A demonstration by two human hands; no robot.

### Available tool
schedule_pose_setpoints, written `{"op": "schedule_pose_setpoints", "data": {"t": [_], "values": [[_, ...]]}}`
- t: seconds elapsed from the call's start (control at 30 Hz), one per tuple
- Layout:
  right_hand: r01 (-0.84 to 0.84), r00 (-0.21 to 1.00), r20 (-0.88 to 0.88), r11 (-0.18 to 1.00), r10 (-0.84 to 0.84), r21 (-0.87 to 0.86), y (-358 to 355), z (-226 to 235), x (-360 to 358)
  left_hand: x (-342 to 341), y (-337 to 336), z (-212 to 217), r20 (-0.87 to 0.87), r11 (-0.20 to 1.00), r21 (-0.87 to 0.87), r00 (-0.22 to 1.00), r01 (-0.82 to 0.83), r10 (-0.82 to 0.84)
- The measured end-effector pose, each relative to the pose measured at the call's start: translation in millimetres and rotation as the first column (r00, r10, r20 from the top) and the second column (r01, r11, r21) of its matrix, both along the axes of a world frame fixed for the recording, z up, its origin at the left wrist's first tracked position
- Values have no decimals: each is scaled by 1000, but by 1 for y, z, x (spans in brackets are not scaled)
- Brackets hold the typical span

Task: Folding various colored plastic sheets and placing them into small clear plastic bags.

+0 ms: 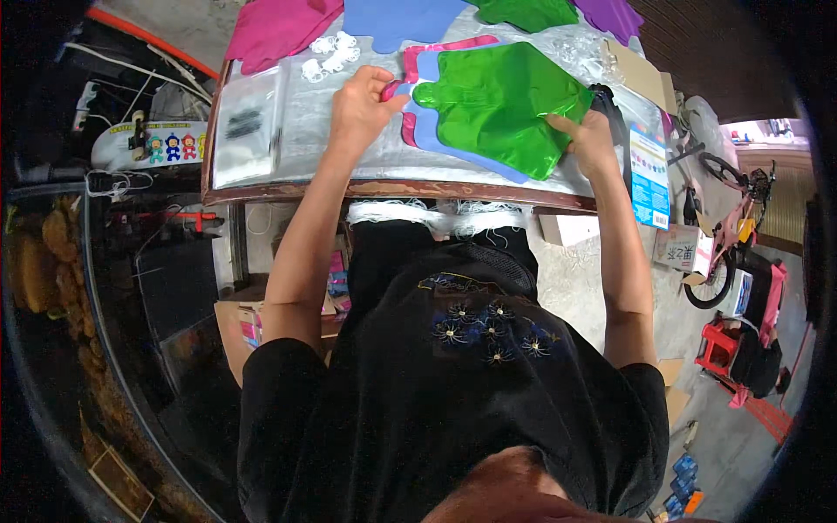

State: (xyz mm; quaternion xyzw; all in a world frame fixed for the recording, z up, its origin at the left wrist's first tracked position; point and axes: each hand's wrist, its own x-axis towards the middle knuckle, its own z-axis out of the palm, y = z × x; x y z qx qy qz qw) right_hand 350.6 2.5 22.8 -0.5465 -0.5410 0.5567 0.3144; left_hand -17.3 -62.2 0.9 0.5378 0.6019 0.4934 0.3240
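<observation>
A flat, shiny green foil sheet (497,105), shaped like a deflated balloon, lies over a blue foil sheet (426,131). Under both, the edge of a pink foil sheet (408,129) shows. My left hand (362,105) is closed at the left end of the stack, its fingertips pinching a pink foil tab (391,91). At the right side my right hand (588,139) grips the green foil sheet's edge, thumb on top. The fingers beneath are hidden.
Clear plastic bags (248,131) lie at the table's left, near white ribbon coils (331,57). Pink (283,30), blue (401,19), green (527,10) and purple (610,16) foil sheets lie along the far edge. A blue-and-white package (648,179) hangs at the right.
</observation>
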Motion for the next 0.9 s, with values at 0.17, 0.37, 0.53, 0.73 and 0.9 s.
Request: {"op": "schedule_pose_setpoints", "data": {"t": [0.17, 0.37, 0.53, 0.73, 0.9], "values": [[-1, 996, 93, 999, -4, 50, -5, 16, -21, 4, -5, 17, -201, 994, -34, 975, -107, 99], [-2, 998, 57, 999, 0, 47, -4, 3, -16, 19, -11, 24, -608, 926, 316, 793, 207, 30], [-91, 960, 270, 995, 78, 36, -12, 36, -21, 26, -20, 28, -669, 933, 133, 725, 333, -163], [-197, 587, 797, 930, -142, 310, -36, 70, -30, 16, -26, 41, -722, 922, 128, 672, 366, -166], [-382, 638, 708, 673, -303, 633, -24, 14, -9, 15, -17, 37, -733, 910, 85, 645, 405, -219]]}}
